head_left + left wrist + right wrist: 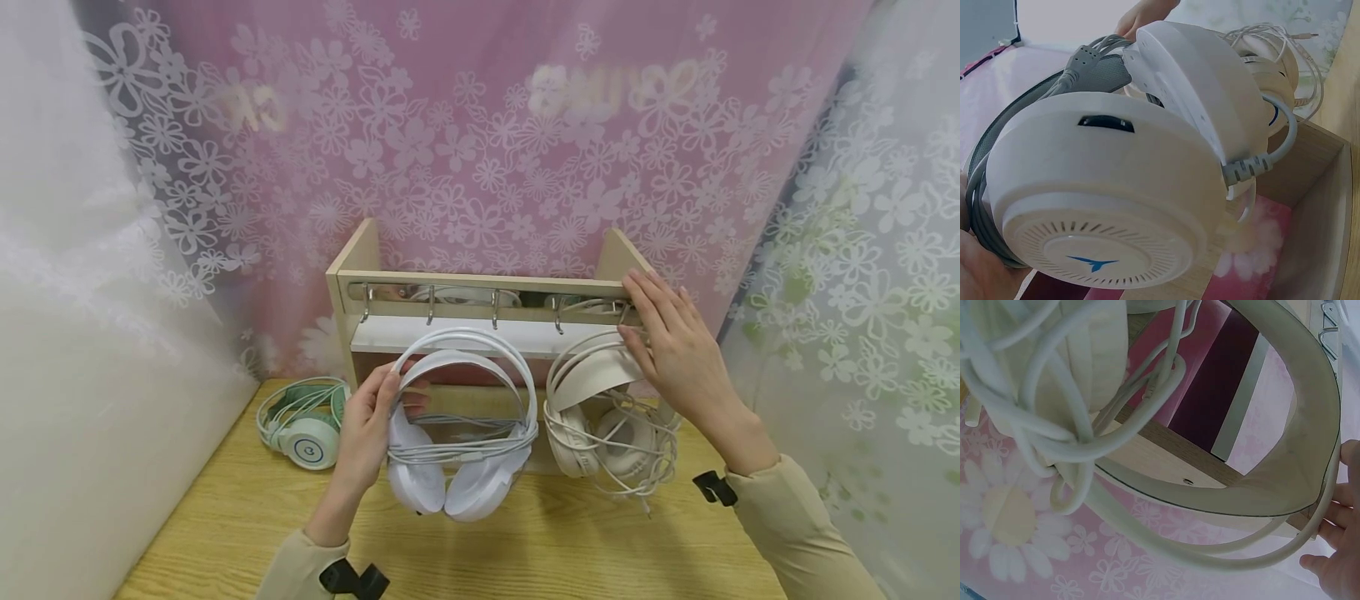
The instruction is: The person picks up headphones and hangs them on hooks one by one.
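My left hand (367, 429) grips the headband of the white headphones (480, 483) at its left side, holding them upright in front of the shelf. Grey cable is wound around them; their round ear cup (1104, 194) fills much of the left wrist view. Fingers straight, my right hand (686, 367) rests against the right end of the rack's top board. Just below it, the cream headphones (573, 442) hang at the rightmost hook, wrapped in loose cable. In the right wrist view the fingertips of the right hand (1338, 537) are beside their cream headband (1310, 431).
The wooden rack (480, 283) has a metal rail with several hooks. Green headphones (311, 442) lie on the wooden table (225, 517) left of the rack. A pink floral curtain (465, 125) is behind, with pale sheets at both sides.
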The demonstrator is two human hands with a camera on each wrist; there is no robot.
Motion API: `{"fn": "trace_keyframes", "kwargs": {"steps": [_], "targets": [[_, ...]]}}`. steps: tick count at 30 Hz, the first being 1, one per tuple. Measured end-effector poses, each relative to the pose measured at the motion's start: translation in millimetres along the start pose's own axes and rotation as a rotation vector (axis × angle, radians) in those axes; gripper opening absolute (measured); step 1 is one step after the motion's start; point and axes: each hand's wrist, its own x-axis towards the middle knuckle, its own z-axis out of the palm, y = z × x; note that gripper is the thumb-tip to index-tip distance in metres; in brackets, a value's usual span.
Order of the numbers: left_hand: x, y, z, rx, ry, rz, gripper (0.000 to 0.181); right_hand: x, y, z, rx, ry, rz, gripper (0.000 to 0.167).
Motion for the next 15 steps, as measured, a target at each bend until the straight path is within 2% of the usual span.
{"fn": "trace_keyframes", "kwargs": {"steps": [7, 11, 15], "targets": [[7.3, 0.0, 2.8, 0.008, -0.032, 0.015, 0.036, 0.2, 0.4, 0.3, -0.002, -0.005, 0.004, 0.067], [11.8, 1.0, 6.9, -0.013, -0.018, 0.03, 0.034, 0.3, 0.8, 0.4, -0.004, -0.004, 0.005, 0.067], [14.8, 1.7, 11.8, -0.016, 0.001, 0.016, 0.033, -0.1, 0.8, 0.5, -0.009, -0.005, 0.002, 0.067]]}}
